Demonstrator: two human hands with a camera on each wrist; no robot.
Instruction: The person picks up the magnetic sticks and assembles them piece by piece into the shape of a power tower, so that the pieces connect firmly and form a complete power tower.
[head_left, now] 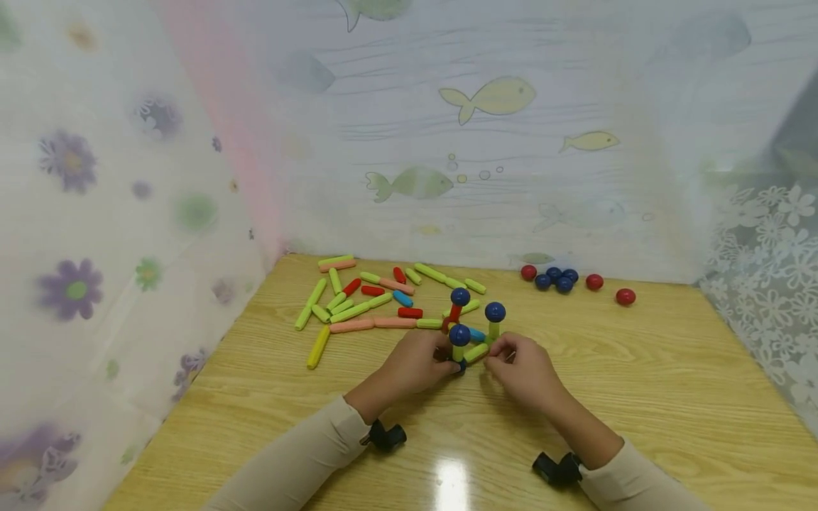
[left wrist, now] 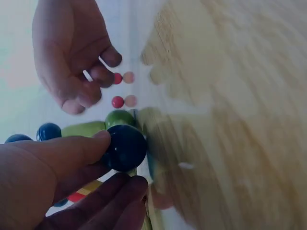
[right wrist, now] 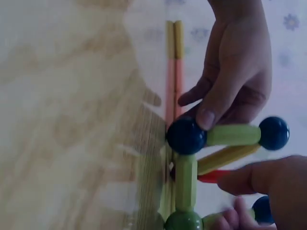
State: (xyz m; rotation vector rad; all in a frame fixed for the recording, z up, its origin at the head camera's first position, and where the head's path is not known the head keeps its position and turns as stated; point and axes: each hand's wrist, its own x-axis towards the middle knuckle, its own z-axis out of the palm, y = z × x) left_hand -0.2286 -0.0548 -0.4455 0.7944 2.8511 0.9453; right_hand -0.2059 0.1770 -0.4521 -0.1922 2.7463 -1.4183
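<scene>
A small frame of magnetic rods and balls stands on the table. My left hand (head_left: 415, 363) pinches its near dark blue base ball (left wrist: 125, 148) between thumb and fingers. From that ball rises a light green rod (right wrist: 233, 135) topped by a blue ball (head_left: 459, 335). Another light green rod (head_left: 476, 353) joins it to a green ball (right wrist: 184, 222). A red rod (head_left: 455, 314) and a second green upright (head_left: 494, 329) also carry blue balls. My right hand (head_left: 525, 369) is beside the green ball, fingers loosely bent; the left wrist view shows nothing between them.
Loose rods in light green, pink (head_left: 395, 322), red (head_left: 410, 312), blue (head_left: 402, 298) and yellow (head_left: 318, 346) lie left of and behind the frame. Several blue balls (head_left: 564, 284) and red balls (head_left: 625, 297) sit at the back right. Patterned curtains (head_left: 486, 177) border the wooden table (head_left: 639, 383).
</scene>
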